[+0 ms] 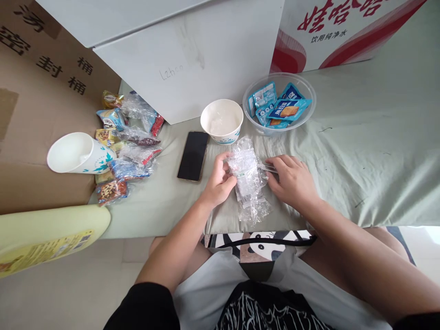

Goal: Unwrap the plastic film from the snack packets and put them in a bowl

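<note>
A crinkled clear plastic wrapper (245, 176) with printed labels lies on the cloth in front of me. My left hand (220, 181) grips its left edge between thumb and fingers. On the other side, my right hand (290, 178) has its fingers closed on a narrow clear strip at the wrapper's right edge. Whether that strip is part of the wrapper I cannot make out. Just beyond the wrapper stands a white paper bowl (225, 137) with some clear material inside. A clear plastic tub (302, 124) holds several blue snack packets (288, 110). Left of the bowl lies a black phone (193, 156).
Several wrapped snacks (130, 168) are heaped at the left, with a tipped paper cup (98, 156) against them. A brown carton (51, 114), a white box (189, 55) and a red-and-white carton (309, 36) line the back. A yellow container (51, 233) sits at the left front.
</note>
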### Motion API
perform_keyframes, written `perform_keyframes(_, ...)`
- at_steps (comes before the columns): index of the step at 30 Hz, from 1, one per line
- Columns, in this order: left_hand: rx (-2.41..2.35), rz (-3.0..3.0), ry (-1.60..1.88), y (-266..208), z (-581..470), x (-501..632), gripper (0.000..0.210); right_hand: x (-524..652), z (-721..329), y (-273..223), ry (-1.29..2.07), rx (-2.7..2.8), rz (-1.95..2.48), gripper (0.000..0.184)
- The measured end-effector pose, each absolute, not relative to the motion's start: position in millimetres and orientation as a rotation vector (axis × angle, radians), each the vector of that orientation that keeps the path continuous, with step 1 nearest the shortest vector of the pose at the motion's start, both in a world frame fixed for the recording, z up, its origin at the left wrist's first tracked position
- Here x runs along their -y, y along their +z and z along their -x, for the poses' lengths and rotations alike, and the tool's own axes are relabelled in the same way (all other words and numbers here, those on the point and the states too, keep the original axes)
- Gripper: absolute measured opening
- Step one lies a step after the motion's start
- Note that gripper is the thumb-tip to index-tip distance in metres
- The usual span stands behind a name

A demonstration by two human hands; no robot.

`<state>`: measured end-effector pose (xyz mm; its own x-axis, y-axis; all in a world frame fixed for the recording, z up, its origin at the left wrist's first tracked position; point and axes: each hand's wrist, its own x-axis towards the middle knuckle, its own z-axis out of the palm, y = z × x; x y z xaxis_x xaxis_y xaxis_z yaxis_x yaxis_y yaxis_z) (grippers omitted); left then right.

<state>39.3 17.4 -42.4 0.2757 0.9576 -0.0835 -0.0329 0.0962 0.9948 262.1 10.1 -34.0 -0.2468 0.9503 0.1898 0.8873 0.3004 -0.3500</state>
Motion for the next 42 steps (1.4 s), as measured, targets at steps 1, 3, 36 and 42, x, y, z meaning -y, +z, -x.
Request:
perform_keyframes(1,-1.022,-1.237,0.956,-42.3,-39.6,-17.3,0.052,-10.0,-262.6,-34.2,0.220,2.207,1.673,0.024)
perform_keyframes(3,-1.025,-1.251,0.951,-42.1,-40.0,-17.1,0.052,-9.8,-263.2,-34.5,0.202,2.205,1.696,0.022)
perform_keyframes(36,-1.078,-1.266,0.883,-38.6,-40.3,-17.1,0.050,-9.9,-261.3,-31.6,0.256,2.205,1.691,0.019)
perform_keyframes(42,-1.091,-1.253,0.881,-37.0,-40.8,-17.1,0.050,-10.1,-260.7,-31.5,0.266,2.204,1.693,0.020)
